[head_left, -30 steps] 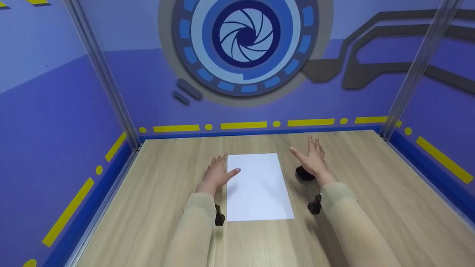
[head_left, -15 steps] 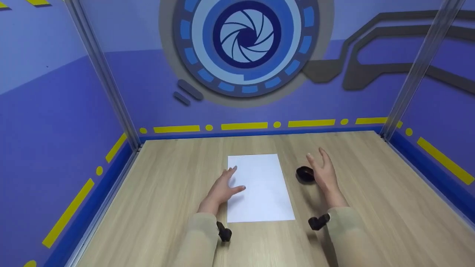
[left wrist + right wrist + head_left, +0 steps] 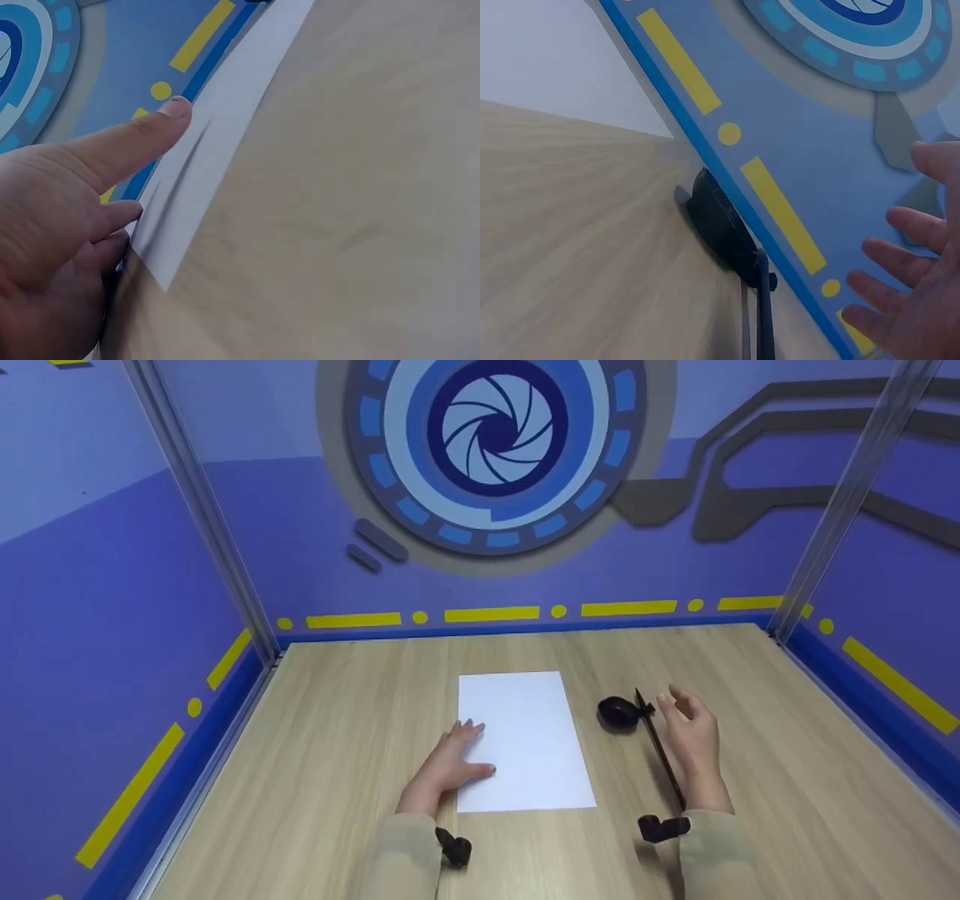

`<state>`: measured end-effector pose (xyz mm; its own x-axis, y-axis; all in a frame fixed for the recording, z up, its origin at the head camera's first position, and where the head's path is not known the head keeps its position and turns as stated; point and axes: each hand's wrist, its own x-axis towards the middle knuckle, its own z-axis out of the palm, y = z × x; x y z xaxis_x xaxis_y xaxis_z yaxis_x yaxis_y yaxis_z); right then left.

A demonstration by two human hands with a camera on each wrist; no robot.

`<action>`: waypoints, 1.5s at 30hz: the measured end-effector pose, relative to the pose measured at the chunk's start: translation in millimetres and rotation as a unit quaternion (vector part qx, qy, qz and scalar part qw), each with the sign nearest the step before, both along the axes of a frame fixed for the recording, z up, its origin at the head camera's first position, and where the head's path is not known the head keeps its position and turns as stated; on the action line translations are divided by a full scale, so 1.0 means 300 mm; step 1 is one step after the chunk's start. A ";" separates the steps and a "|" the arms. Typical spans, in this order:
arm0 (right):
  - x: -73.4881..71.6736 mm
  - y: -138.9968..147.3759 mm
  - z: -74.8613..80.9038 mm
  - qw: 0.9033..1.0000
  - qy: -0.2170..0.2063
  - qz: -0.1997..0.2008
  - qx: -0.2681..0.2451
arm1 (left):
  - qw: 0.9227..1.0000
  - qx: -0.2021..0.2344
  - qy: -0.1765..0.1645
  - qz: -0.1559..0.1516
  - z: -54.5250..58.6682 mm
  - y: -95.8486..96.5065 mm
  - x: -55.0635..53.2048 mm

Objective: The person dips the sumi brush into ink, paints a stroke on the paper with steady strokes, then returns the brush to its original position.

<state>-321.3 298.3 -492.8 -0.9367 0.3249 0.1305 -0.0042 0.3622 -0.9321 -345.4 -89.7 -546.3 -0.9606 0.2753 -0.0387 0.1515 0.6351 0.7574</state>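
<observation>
Paper (image 3: pixel 529 754), white and flat, lies near the middle of the table (image 3: pixel 337 735), longer front to back than across. Over its left edge hangs the left hand (image 3: pixel 448 763), thumb spread wide from the fingers, holding nothing; the thumb is raised above the sheet, and whether any fingertip touches it I cannot tell. Just right of the paper stands a small black dish (image 3: pixel 618 714), near the sheet's far half. A thin dark brush (image 3: pixel 661 750) leans at the dish's right side, its point away from the person; its near end is hidden by the right wrist. Farther right of the paper, beside the brush and apart from it, is the right hand (image 3: pixel 694 739), fingers gently bent with a gap to the thumb, empty. Both pale sleeves (image 3: pixel 405 847) come from the paper's near side, each with a black camera (image 3: pixel 455 851) at the wrist. Beyond the paper rises a blue wall (image 3: pixel 300 547), bearing a round emblem (image 3: pixel 497 431) and yellow dashes (image 3: pixel 491 614).
</observation>
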 end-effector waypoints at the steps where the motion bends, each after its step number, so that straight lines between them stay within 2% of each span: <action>1: 0.001 0.006 0.001 1.000 -0.003 -0.002 0.001 | 1.000 -0.006 0.004 -0.005 -0.002 -0.002 0.002; 4: 0.003 0.020 0.001 1.000 -0.017 -0.001 0.003 | 1.000 -0.014 0.018 -0.016 -0.006 -0.007 0.006; 8: 0.000 0.034 -0.019 0.999 -0.050 0.015 0.017 | 1.000 -0.016 0.020 -0.009 -0.006 -0.011 0.018; 13: 0.000 0.051 -0.049 0.993 -0.090 0.035 0.063 | 0.999 -0.024 0.021 0.001 -0.007 -0.013 0.032; 17: 0.003 0.065 -0.049 0.988 -0.100 0.041 0.112 | 0.999 -0.025 0.026 0.000 -0.009 -0.013 0.036; 20: 0.003 0.080 -0.042 0.981 -0.099 0.068 0.152 | 0.999 -0.025 0.025 -0.003 -0.014 -0.012 0.039; 23: 0.004 0.101 -0.029 0.968 -0.094 0.105 0.208 | 0.999 -0.025 0.024 -0.004 -0.017 -0.014 0.041; 30: 0.006 0.142 -0.014 0.925 -0.068 0.184 0.326 | 0.999 -0.023 0.032 -0.003 -0.017 -0.023 0.035; 33: 0.007 0.150 -0.022 0.904 -0.027 0.211 0.371 | 0.999 -0.027 0.033 -0.007 -0.020 -0.026 0.032; 35: 0.008 0.153 -0.028 0.881 0.025 0.233 0.412 | 0.999 -0.031 0.035 -0.010 -0.021 -0.025 0.031; 39: 0.015 0.156 -0.038 0.819 0.131 0.273 0.487 | 0.999 -0.034 0.038 -0.018 -0.022 -0.021 0.030; 40: 0.018 0.156 -0.039 0.807 0.149 0.282 0.498 | 0.999 -0.033 0.039 -0.018 -0.022 -0.019 0.030; 42: 0.019 0.158 -0.042 0.786 0.181 0.301 0.509 | 0.998 -0.033 0.040 -0.020 -0.020 -0.015 0.029; 45: 0.009 0.164 -0.050 0.760 0.222 0.326 0.516 | 0.999 -0.031 0.038 -0.018 -0.018 -0.010 0.027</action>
